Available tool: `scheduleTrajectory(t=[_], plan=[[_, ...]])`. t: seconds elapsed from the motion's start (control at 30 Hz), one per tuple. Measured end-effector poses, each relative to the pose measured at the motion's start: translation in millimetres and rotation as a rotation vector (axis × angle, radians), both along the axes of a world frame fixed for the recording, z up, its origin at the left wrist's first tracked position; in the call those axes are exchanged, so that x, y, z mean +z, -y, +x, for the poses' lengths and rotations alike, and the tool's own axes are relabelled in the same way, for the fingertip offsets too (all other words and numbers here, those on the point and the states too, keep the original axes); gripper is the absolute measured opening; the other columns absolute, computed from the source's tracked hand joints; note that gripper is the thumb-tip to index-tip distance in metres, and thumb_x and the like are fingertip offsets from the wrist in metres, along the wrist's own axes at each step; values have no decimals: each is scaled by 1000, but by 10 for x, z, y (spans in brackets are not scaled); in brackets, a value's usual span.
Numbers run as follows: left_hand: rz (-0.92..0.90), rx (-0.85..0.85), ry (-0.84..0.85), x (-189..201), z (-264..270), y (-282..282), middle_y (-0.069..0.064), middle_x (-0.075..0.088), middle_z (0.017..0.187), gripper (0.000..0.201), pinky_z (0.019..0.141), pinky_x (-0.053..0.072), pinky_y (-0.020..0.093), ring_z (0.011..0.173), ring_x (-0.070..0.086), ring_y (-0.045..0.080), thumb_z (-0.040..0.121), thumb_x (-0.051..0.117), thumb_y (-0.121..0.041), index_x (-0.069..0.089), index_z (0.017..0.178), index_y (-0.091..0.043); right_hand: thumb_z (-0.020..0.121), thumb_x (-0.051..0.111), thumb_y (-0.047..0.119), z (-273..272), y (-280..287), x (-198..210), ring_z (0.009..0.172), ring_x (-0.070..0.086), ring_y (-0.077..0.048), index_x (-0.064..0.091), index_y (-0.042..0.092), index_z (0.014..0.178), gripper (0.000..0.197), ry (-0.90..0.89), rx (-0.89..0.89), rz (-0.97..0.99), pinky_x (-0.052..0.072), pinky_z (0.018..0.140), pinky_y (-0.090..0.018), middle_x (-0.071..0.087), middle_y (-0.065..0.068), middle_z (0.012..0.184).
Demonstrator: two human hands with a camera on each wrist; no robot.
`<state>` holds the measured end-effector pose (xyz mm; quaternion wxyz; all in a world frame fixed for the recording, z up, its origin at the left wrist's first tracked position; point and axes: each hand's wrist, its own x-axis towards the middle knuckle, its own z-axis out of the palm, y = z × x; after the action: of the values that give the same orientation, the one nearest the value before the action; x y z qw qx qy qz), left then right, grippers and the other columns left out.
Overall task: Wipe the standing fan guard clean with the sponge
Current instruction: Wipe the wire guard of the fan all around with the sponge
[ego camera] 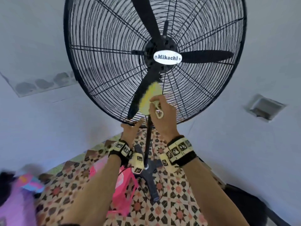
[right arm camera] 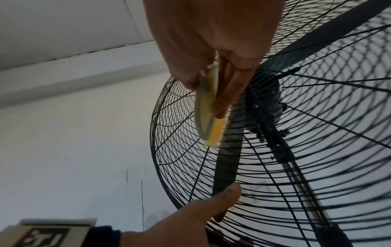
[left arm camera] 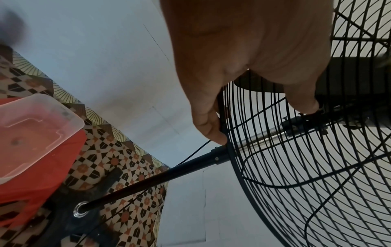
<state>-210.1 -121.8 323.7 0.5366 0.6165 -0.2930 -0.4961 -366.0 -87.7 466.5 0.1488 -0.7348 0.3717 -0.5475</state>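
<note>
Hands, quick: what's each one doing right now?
Left hand: grips the fan guard at its bottom rim.
Right hand: holds the yellow scrub brush against the guard.

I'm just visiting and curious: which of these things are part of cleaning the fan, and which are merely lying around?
Part of the job:
- fan guard
- yellow sponge, held by the right hand
- left hand, gripping the guard's bottom rim

Lying about:
- pink stool
- clear plastic container
- patterned floor

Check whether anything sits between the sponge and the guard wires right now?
Nothing visible does. The right hand holds the sponge against the lower guard, yellow side on the wires. The left hand grips the bottom rim, below the sponge.
</note>
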Motion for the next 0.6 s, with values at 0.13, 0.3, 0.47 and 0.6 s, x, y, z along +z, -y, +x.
scheduleTrajectory(t=[0.13,0.3,0.47,0.6], plan=[[89,-100,-100,107,-10,-13,0,37,146,162,105,49,60,103,72,27,36,84,-88,-7,157,-29,101,58,13,-35,92,-58,56,58,-14,58,16,107,7,-13,-38,8,45,51,-32,64,2,75],[123,-93,-131,121,5,23,8,29,165,168,112,43,59,112,68,30,38,82,-89,-20,156,-29,96,62,12,-194,119,-114,52,53,-3,60,15,104,8,116,-251,86,37,48,-15,63,4,71],[79,-93,-98,141,-32,-74,8,33,164,138,113,44,55,106,70,22,77,73,-77,-25,158,-22,103,59,15,-1,47,37,61,63,-9,60,16,108,5,-57,12,-43,49,55,-23,67,4,77],[112,-112,-41,141,8,-7,11,29,166,166,109,45,58,104,73,24,46,77,-90,-30,155,-26,96,59,15,-171,170,-141,62,63,-15,57,18,102,6,57,-234,73,52,52,-36,66,1,78]])
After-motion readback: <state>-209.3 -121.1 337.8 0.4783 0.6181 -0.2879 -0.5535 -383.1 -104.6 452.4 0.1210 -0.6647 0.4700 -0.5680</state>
